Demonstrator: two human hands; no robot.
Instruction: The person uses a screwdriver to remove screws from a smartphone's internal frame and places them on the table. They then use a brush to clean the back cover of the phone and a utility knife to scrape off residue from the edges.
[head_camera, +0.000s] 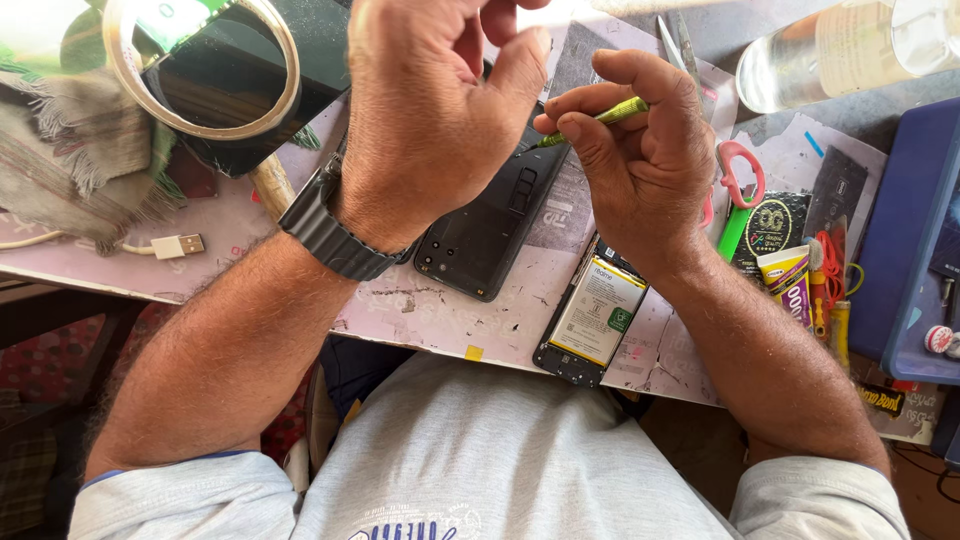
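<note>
My right hand (640, 160) grips a thin yellow-green screwdriver (600, 117), its tip pointing left toward my left hand. My left hand (430, 110) is raised above the table with fingers curled near the tip; what it pinches is hidden. Below it lies a black phone back cover (490, 230), face down on the table. An opened phone (592, 315) with its battery showing rests under my right wrist at the table's front edge. I wear a dark watch (335, 235) on my left wrist.
A tape roll (130, 75) sits on a dark object at the back left, with cloth (60, 170) and a USB plug (178, 245) nearby. Scissors (740, 170), small tubes (790, 280), a clear bottle (830, 50) and a blue case (905, 240) crowd the right side.
</note>
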